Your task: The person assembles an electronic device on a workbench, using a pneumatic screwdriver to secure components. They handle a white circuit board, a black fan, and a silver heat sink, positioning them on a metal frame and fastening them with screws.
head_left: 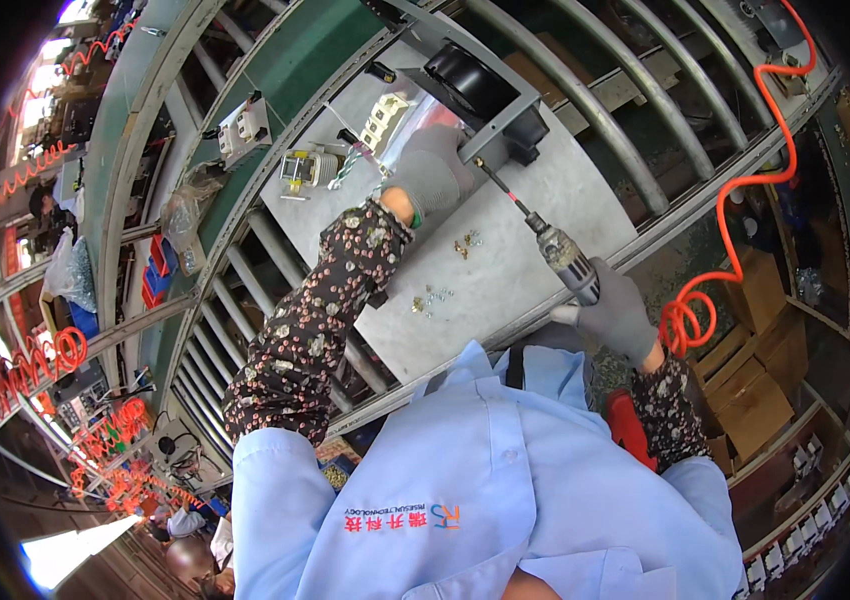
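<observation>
The right hand (617, 312) is gripping a power screwdriver (567, 264), pointing it at the gray frame (505, 127), while the left hand (435, 172) (I can't tell if it's closed) is resting nearby.

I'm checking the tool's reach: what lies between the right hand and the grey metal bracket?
The power screwdriver: in the head view, it runs from the right hand toward the grey metal bracket.

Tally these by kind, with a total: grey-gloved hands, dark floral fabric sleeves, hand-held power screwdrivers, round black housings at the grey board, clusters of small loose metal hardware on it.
Grey-gloved hands: 2
Dark floral sleeves: 2
Power screwdriver: 1
Round black housing: 1
Hardware clusters: 2
Total: 8
</observation>
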Tool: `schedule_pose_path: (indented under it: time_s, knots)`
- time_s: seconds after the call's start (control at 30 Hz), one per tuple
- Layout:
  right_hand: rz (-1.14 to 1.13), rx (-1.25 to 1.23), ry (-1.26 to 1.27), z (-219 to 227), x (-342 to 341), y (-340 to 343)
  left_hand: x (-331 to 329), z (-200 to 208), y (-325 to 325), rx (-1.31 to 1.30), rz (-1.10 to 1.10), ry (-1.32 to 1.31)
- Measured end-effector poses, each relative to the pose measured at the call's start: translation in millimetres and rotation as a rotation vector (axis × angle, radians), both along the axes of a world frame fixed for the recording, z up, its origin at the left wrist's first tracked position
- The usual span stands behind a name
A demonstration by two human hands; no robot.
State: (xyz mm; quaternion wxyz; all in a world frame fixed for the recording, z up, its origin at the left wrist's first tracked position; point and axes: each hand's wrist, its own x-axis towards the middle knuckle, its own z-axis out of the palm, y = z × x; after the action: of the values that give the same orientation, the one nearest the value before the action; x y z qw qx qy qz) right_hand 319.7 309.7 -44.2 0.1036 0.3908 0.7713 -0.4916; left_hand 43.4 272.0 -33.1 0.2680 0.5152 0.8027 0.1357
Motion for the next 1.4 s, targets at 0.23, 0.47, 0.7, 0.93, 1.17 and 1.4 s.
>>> schedule_pose_path:
  time_s: [0.23,0.47,0.7,0.93,1.17,1.4]
  knots:
    - [-0.053,0.04,0.038,-2,14,-7,47,6,-28,0.768,0.161,0.404]
    - [-0.05,-0.017,0.062,-6,63,-17,101,-151,-135,0.173,0.654,-0.077]
    - [0.044,-0.037,0.03,0,68,-26,102,-182,-134,0.082,0.419,0.381]
    - [0.105,-0.022,0.049,15,63,-27,98,-67,-115,0.634,0.796,-1.262]
    - [0.203,-0.021,0.095,24,55,-23,90,-40,-126,0.683,0.64,-1.288]
    - [0.367,0.204,-0.014,48,49,-16,72,-4,-140,0.365,0.485,-0.993]
